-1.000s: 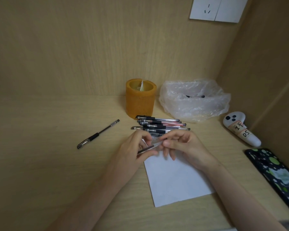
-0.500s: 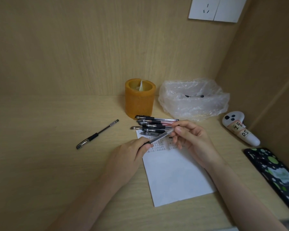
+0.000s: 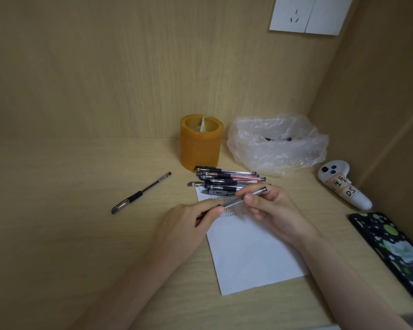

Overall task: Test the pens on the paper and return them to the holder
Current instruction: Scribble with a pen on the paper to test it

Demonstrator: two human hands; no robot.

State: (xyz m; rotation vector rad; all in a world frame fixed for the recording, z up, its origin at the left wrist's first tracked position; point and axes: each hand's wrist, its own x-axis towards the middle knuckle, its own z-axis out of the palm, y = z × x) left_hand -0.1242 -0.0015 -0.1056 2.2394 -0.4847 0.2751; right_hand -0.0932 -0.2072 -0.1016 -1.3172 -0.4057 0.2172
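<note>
Hands have drawn apart since 1 s ago; pen [image 3: 242,198] now tilts up to the right over paper [image 3: 253,258]. L. hand [image 3: 188,229] pinches its lower end, r. hand [image 3: 274,210] grips mid-barrel. Likely light, stiff, slick plastic, so best held near the tip. Other pens [image 3: 224,178] lie btwn paper & holder [image 3: 199,148].

On the wooden desk [image 3: 69,234] stand an orange holder [image 3: 200,144] and a plastic bag [image 3: 277,144]; a pile of pens [image 3: 224,179], a single pen [image 3: 141,193], a paper [image 3: 248,253], a controller [image 3: 343,184] and a phone [image 3: 396,248] lie there.
</note>
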